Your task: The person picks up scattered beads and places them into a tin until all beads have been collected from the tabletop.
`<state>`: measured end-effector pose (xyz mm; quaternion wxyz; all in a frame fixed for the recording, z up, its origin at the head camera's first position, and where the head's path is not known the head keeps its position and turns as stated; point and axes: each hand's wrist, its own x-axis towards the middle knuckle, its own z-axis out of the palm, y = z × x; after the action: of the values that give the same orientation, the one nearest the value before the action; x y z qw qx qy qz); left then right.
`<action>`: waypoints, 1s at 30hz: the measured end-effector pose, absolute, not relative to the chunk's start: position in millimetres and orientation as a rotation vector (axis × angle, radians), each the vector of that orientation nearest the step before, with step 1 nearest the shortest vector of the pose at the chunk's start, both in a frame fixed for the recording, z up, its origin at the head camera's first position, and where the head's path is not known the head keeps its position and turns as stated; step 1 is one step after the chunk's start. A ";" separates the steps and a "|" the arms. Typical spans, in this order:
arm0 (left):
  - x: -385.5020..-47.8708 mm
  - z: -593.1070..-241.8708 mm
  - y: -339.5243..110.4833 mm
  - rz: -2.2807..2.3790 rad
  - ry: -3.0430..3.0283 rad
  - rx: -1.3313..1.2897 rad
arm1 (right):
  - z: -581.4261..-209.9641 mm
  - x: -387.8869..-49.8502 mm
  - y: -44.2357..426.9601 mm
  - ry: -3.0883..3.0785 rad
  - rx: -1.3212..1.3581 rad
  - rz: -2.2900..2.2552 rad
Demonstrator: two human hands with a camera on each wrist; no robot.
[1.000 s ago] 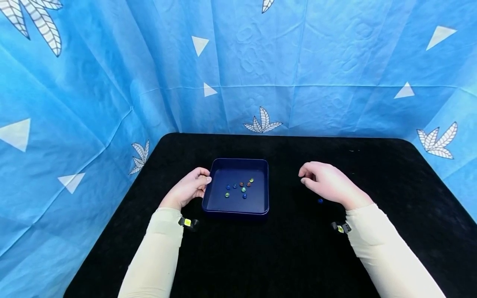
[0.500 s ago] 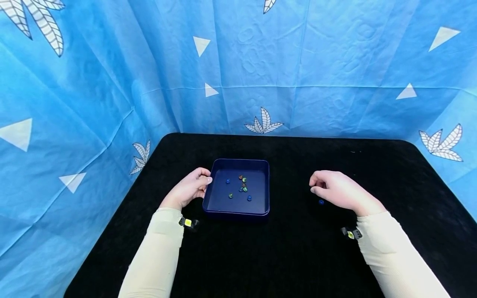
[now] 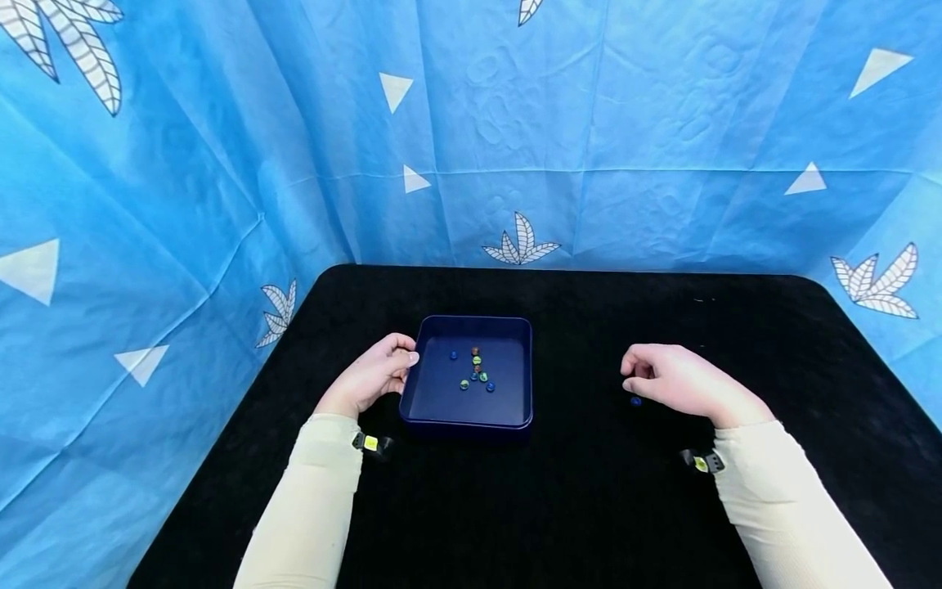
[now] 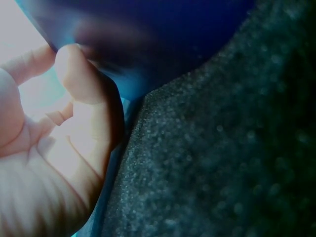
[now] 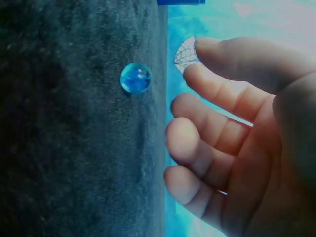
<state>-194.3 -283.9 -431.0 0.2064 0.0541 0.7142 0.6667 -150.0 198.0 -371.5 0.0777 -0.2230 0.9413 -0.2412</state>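
My left hand (image 3: 371, 372) pinches the left wall of a dark blue square tray (image 3: 465, 413), thumb at the rim; the left wrist view shows this thumb (image 4: 81, 74) against the blue wall. Inside the tray lie several glass marbles, among them a blue marble (image 3: 491, 387), a green one (image 3: 464, 384) and an orange one (image 3: 475, 351). One more blue marble (image 3: 636, 401) sits on the black cloth to the right, clear in the right wrist view as a glassy ball (image 5: 136, 78). Above and beside it hovers my right hand (image 3: 684, 380), fingers loosely bent, holding nothing.
Black cloth (image 3: 574, 507) covers the table. Behind and to the left hangs a blue curtain (image 3: 648, 106) with white triangles and leaves. A small dark device (image 3: 373, 442) is strapped on the left wrist, another (image 3: 704, 462) on the right.
My right hand has moved right and slightly nearer, away from the tray toward the loose blue marble. Marbles in the tray have rolled into new spots. My left hand stays on the tray.
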 end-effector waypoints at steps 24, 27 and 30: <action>-194.6 -428.9 -283.8 1.848 1.987 0.162 | -384.3 -148.6 199.2 2.661 -0.600 -0.648; -195.0 -428.6 -284.3 1.847 1.991 0.161 | -386.4 -149.2 199.3 2.686 -0.622 -0.632; -194.6 -429.0 -284.8 1.851 1.989 0.156 | -387.2 -150.4 200.1 2.704 -0.655 -0.618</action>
<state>-194.6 -284.8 -429.0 0.2084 0.0562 0.7148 0.6652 -150.4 200.1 -387.2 0.1452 -0.2275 0.9387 -0.2146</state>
